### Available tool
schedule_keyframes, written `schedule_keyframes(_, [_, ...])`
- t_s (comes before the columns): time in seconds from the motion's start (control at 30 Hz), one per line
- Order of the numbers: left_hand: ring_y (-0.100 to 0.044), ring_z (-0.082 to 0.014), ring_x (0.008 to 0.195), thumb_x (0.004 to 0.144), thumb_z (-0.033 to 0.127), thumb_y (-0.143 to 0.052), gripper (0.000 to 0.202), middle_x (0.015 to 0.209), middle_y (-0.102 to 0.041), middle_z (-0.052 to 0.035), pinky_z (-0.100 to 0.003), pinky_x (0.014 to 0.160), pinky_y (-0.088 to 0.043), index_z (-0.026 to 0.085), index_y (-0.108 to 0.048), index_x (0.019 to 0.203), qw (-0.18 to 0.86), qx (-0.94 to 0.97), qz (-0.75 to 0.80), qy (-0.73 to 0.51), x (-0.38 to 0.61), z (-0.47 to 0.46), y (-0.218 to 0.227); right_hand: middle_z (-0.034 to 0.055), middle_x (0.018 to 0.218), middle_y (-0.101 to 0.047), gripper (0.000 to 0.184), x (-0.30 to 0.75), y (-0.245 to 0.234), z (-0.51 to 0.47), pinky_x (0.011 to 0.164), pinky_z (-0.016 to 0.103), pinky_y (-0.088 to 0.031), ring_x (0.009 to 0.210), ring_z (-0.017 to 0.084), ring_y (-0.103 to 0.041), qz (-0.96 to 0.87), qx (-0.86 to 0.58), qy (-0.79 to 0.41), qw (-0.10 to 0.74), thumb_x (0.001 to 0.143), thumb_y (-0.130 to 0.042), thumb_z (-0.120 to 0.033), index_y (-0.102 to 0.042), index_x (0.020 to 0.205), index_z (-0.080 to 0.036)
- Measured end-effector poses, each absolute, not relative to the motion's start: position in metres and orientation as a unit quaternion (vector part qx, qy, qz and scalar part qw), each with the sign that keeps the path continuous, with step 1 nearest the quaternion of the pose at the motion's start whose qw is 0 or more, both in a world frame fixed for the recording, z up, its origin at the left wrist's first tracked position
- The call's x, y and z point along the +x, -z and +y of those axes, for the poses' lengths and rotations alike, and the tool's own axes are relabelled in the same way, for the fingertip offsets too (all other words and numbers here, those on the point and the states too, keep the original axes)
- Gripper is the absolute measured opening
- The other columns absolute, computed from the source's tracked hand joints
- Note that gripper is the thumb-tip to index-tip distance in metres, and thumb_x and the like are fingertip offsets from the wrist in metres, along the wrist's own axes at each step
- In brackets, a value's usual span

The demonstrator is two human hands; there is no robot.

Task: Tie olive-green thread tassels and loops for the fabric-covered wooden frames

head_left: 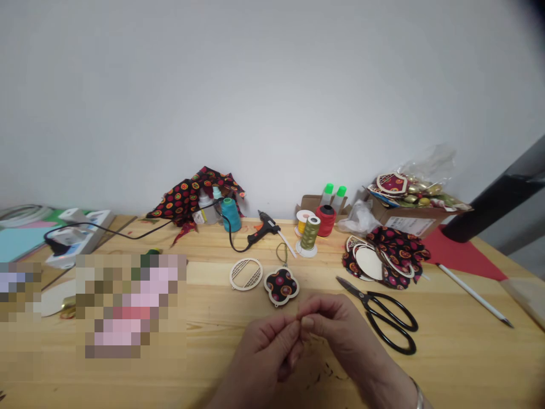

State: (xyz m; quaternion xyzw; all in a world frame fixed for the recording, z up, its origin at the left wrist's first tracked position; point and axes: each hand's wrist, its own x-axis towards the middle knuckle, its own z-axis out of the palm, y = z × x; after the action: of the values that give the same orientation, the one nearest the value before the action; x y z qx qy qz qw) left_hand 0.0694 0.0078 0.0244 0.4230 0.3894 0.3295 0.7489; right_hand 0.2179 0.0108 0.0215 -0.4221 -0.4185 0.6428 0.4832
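Both hands meet above the near edge of the table [204, 363], thumbs and fingertips of the left hand [268, 346] and right hand [334, 324] pinched closed against each other. Whatever sits between the tips is too small and covered to make out. A band circles the right wrist.

Just beyond the fingers lies the clover [281, 286], a pale frame filled with dark printed cloth, with an olive cord loop at its top. The lattice oval [252, 279] lies just to its left; the scissors [367, 296] lie to the right of the right hand, tips pointing away from the person.

At the right, the carton [409, 218] bears a white label [398, 224] whose print is too small to read; a framed cloth piece and gold beads rest on top. A bottle [207, 210] under the draped cloth [183, 196] carries a pale yellowish label, also illegible. Next to it stands a teal spool [231, 215], then the glue gun [263, 231]. Farther right, an olive spool [310, 234] stands before a red spool [326, 221].
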Motion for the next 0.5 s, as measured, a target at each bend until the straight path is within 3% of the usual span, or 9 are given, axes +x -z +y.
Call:
schedule_keyframes(0.4, [-0.024,-0.0050,0.041,0.082,0.041,-0.058,0.038,0.046,-0.039,0.0060,-0.022,0.041,-0.014,0.014,-0.054,0.056,0.737,0.446,0.384,-0.331,0.0683,0.0072,-0.0229,-0.0041,0.054,-0.053,0.019,0.2133,-0.0274,0.0077,0.056,0.022,-0.037,0.055,0.011,-0.046,-0.481,-0.457,-0.571,0.483,0.071,-0.068,-0.029,-0.059,0.060,-0.016])
schedule_keyframes(0.5, [-0.029,-0.0051,0.040,0.082,0.041,-0.058,0.035,0.048,-0.047,0.0035,-0.021,0.041,-0.016,0.013,-0.059,0.061,0.740,0.445,0.376,-0.335,0.0685,0.0064,-0.0235,-0.0042,0.054,-0.050,0.023,0.2127,-0.0285,0.0074,0.055,0.023,-0.036,0.054,0.011,-0.044,-0.486,-0.454,-0.566,0.487,0.073,-0.066,-0.033,-0.056,0.060,-0.016])
